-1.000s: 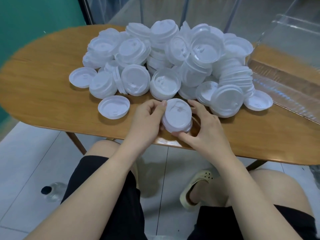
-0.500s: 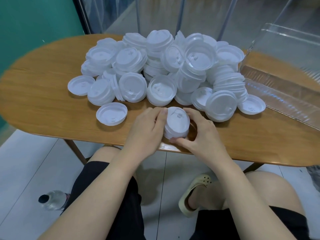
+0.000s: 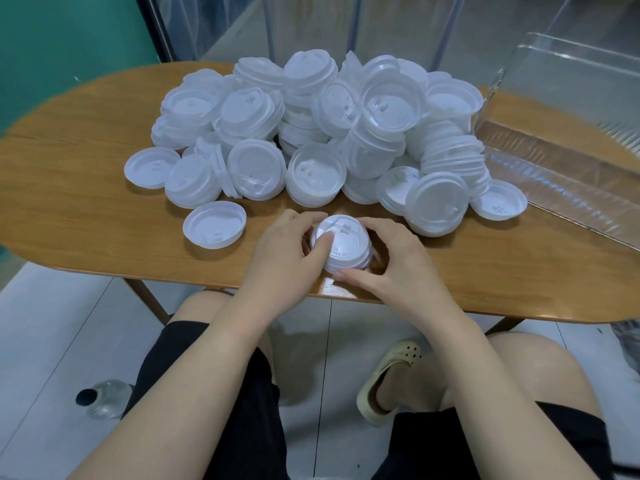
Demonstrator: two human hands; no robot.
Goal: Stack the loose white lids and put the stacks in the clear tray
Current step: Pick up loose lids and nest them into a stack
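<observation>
Wooden and oval, the table (image 3: pixel 86 188) fills the view, with pale floor tiles below it and a green wall off its far left corner. On its right end sits the clear tray (image 3: pixel 568 109), which looks to hold no lids yet. Beside the tray, over the middle of the table, lies the big heap of loose white lids (image 3: pixel 311 133), many already nested in short leaning columns. One single lid (image 3: pixel 214 225) lies upside down apart from the heap, toward the table's near edge.

Nearest that edge stands the small stack (image 3: pixel 341 247) being built. The left hand (image 3: pixel 280 251) curls around its left side with the thumb pressing down on the top lid; the right hand (image 3: pixel 391 258) cups the other side, thumb against the stack's near base. A second ago the stack was tipped up between the fingers with its face toward the camera; now it sits flatter and lower on the table and the left thumb has come onto the top. I judge the lids are being squeezed to nest squarely, so the stack is still short and far from ready for the tray.
</observation>
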